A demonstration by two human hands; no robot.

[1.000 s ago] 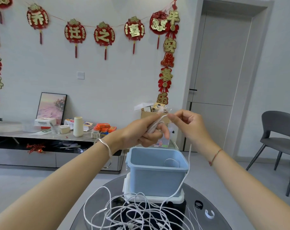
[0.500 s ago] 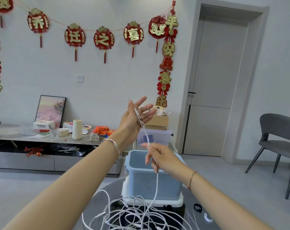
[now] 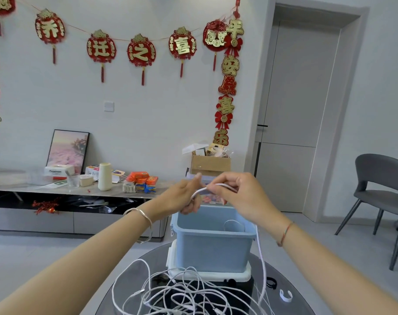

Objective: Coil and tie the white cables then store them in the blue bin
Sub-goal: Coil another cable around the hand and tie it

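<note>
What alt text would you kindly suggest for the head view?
A left hand and right hand hold one white cable above a blue bin; its tail hangs down to a tangle of white cables on the dark round table.

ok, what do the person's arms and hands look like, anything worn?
Both forearms are bare, with no sleeves in view and no gloves on the left hand or right hand. The left wrist wears a thin silver bangle. The right wrist wears a thin red-and-green string bracelet.
</note>
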